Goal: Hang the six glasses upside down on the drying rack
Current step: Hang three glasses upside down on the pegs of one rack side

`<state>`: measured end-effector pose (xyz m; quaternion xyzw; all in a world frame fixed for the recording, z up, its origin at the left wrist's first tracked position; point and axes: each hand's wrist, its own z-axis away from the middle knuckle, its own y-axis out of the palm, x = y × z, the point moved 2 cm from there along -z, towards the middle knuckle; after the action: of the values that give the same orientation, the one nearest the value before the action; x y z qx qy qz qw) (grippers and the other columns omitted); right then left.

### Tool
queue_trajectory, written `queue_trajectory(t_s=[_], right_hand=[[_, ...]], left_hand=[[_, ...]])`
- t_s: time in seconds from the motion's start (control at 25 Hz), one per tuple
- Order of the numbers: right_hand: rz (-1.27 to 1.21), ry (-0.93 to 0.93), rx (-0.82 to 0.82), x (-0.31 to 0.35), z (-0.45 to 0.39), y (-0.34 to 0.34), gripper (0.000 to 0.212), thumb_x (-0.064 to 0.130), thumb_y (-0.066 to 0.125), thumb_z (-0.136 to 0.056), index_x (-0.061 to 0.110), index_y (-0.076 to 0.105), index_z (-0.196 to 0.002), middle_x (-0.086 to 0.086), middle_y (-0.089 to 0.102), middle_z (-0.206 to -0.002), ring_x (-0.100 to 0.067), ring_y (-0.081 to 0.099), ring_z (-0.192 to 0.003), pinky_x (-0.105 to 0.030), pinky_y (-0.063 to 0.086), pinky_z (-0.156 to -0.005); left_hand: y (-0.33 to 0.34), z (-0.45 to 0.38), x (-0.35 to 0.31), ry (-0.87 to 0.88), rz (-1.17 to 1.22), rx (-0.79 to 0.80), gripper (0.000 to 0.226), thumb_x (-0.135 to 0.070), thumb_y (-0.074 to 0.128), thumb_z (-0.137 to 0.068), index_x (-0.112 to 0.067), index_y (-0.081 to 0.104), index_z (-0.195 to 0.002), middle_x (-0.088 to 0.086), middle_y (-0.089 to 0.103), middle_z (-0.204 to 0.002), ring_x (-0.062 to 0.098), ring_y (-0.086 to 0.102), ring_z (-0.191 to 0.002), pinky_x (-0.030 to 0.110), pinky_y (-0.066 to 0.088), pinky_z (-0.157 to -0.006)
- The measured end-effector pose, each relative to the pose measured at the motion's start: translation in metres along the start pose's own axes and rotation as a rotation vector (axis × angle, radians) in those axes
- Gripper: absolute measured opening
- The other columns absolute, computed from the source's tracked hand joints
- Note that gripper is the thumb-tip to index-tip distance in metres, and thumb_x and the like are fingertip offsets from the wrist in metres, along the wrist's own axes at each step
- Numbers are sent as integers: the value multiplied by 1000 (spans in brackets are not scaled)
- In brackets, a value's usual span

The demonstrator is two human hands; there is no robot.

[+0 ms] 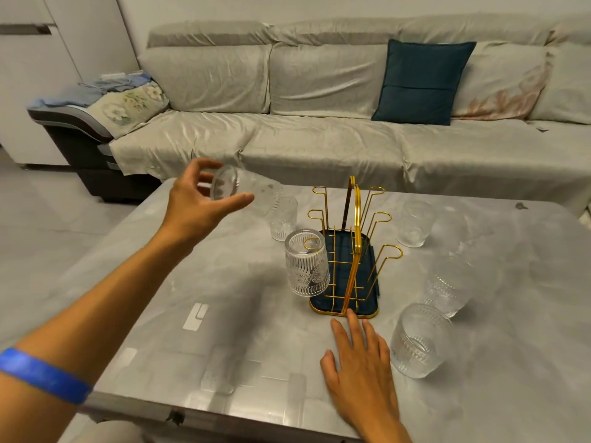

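A gold wire drying rack [351, 251] with a dark blue tray stands mid-table. One ribbed glass [305, 268] hangs upside down on its near-left peg. My left hand [198, 199] holds another glass [243, 190] tilted on its side in the air, left of the rack. An upright glass [283, 223] stands just behind the rack's left side. Three more glasses stand on the right: far [415, 227], middle [447, 287] and near [419, 342]. My right hand [361, 356] lies flat on the table, fingertips touching the tray's front edge.
The grey table [224, 314] has its front edge near me. A grey sofa [319, 139] with a dark teal cushion [422, 81] runs behind the table. Folded cloths lie on the sofa's left arm [96, 100].
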<state>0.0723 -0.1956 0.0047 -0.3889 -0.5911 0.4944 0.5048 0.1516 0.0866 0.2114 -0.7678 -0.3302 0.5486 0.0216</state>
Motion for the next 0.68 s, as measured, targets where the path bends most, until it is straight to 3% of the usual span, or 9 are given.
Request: queue_trajectory(t_s=[0.16,0.28,0.44,0.68], right_hand=[[10,-4,-9,0,-1,0,65,59,9,-87,36,2,-147,0,-14,-159,-25,-11,-143,-45,-3,-114],[5,-2,-12,-1,-2,3,66,60,9,-86,36,2,-147,0,-14,-158,-26,-10,-143,-45,-5,-112],[6,-6,-29,-1,-5,6,67,61,12,-86,36,6,-147,-1,-12,-159,-27,-8,-144,-45,-8,-110],[9,10,-25,-1,-8,8,67,61,15,-85,36,12,-148,-2,-8,-159,-29,-3,-144,-47,-7,-109]], left_hand=[[38,-21,-35,122,-162,194,73,-45,90,-58,-26,59,-121,-4,61,-106,3,59,-88,18,49,-68],[66,-27,-43,161,-216,311,74,-39,91,-60,-21,58,-124,-2,61,-108,7,61,-91,18,49,-69],[86,-37,-41,135,-220,341,73,-37,92,-59,-21,59,-122,2,64,-110,17,63,-95,32,56,-77],[106,-41,-27,28,-206,384,73,-35,94,-56,-22,60,-120,1,63,-110,13,62,-91,25,51,-68]])
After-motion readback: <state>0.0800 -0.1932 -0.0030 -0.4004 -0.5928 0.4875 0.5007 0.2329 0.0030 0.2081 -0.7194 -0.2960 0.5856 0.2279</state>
